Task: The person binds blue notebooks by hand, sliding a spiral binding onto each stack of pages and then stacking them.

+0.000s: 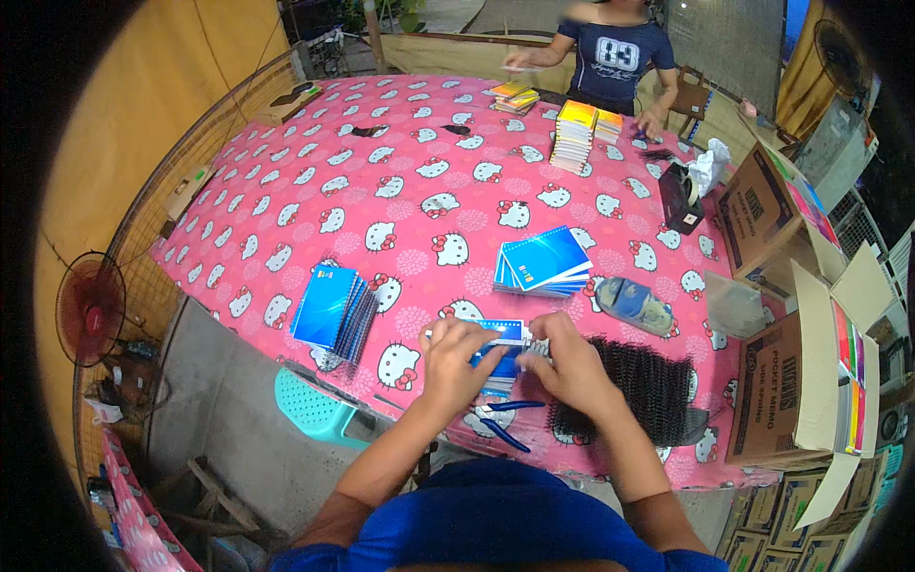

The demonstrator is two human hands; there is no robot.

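In front of me lies a small blue memo pad (pixel 505 332), partly covered by my fingers. My left hand (pixel 455 360) is closed on its left and top side, with the thumb across the cover. My right hand (pixel 570 360) pinches at the pad's right edge; whether a thin coil is between those fingers is hidden. More blue pads or covers show beneath. Blue-handled pliers (pixel 505 421) lie just below the hands, near the table edge. A heap of black spiral coils (pixel 634 389) is beside my right wrist.
Blue pads form stacks at left (pixel 329 307) and ahead (pixel 545 259). A blue patterned pouch (pixel 634 305), a black tape dispenser (pixel 681 198) and open cartons (pixel 786 386) stand at right. Across the pink table (pixel 400 248), a person (pixel 615 52) handles items near yellow pads (pixel 574 133).
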